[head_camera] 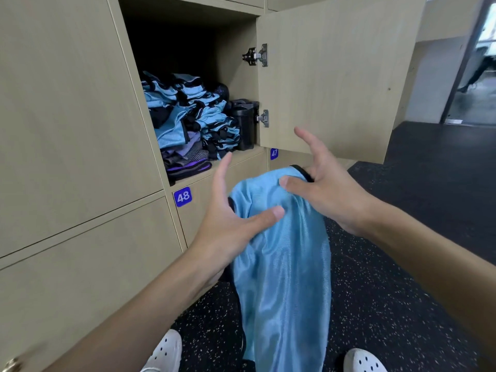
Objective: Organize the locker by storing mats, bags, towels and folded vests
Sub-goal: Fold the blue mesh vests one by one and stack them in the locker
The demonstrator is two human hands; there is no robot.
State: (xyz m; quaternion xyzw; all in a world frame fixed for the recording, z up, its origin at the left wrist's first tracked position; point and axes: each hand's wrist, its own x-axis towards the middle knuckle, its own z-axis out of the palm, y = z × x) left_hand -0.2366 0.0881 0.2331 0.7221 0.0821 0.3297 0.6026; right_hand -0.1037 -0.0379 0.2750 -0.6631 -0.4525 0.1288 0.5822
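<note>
A light blue vest (284, 264) with black trim hangs between my hands in front of the open locker compartment (236, 63). My left hand (228, 226) pinches its left side, thumb on the front of the fabric and index finger pointing up. At the vest's top edge, my right hand (330, 194) grips by the black collar, thumb pressed on the fabric and index finger raised. Inside the compartment lie piles of folded blue vests (185, 114) on top of purple and grey folded cloth (188, 162).
A black container (245, 124) stands at the compartment's right wall. The locker door (335, 76) is swung open to the right, just above my right hand. Below are closed doors labelled 48 (182, 196) and 47 (274, 153). My white shoes (166, 353) stand on dark speckled floor (389, 277).
</note>
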